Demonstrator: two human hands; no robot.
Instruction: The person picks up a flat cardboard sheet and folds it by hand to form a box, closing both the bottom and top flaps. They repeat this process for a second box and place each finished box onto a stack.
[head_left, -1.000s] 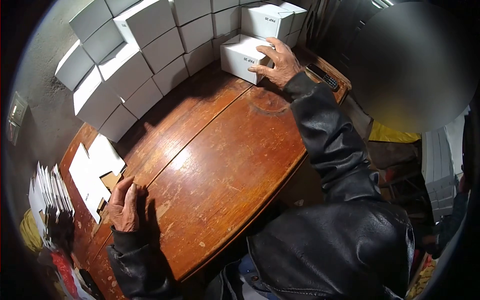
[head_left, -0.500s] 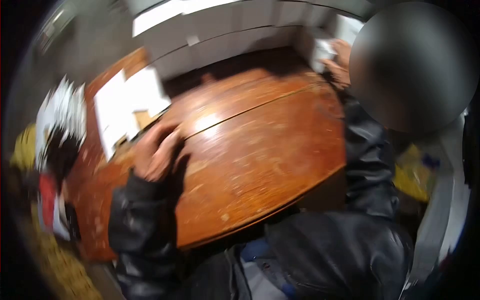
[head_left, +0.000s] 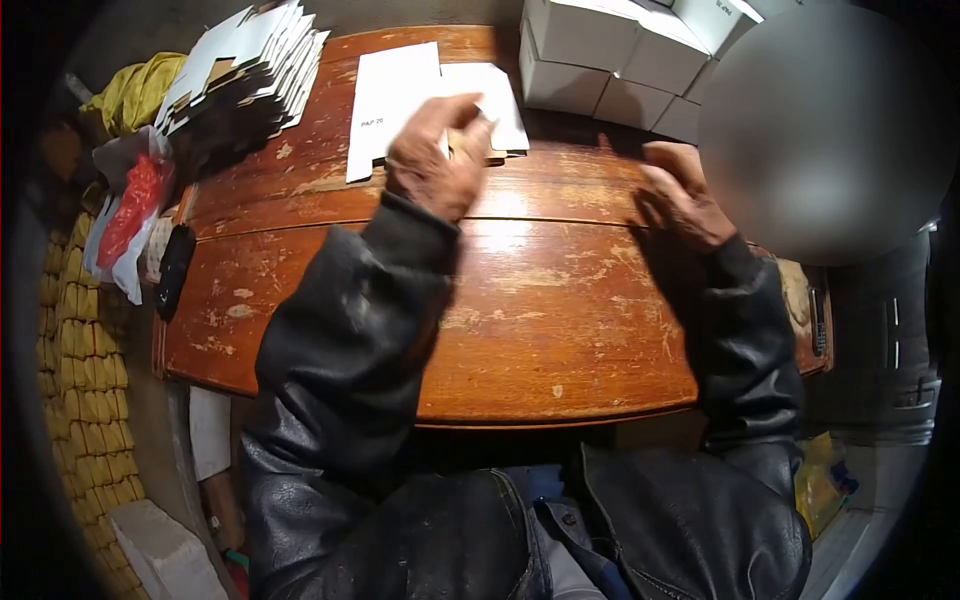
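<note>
My left hand (head_left: 435, 155) is over the flat white cardboard box blanks (head_left: 398, 85), its fingers loosely bent and apart with nothing between them. Part of the blanks is hidden behind it. One blank carries small black print, and a bit of brown cardboard shows beside my fingers. My right hand (head_left: 688, 195) hovers at the right side of the wooden table (head_left: 540, 350), fingers slightly curled, holding nothing. Near it, at the back, stand white folded boxes (head_left: 570, 85) in stacked rows.
A tall pile of flat white cardboard (head_left: 250, 65) lies at the back left, with a yellow cloth (head_left: 140, 90) beside it. Along the left edge are a plastic bag with red contents (head_left: 130, 215) and a dark case (head_left: 175, 272). A grey blur covers the upper right.
The view has swung, so the boxes now appear further right. My left hand has gone from the table surface to over the blanks; my right hand has come away from a white box.
</note>
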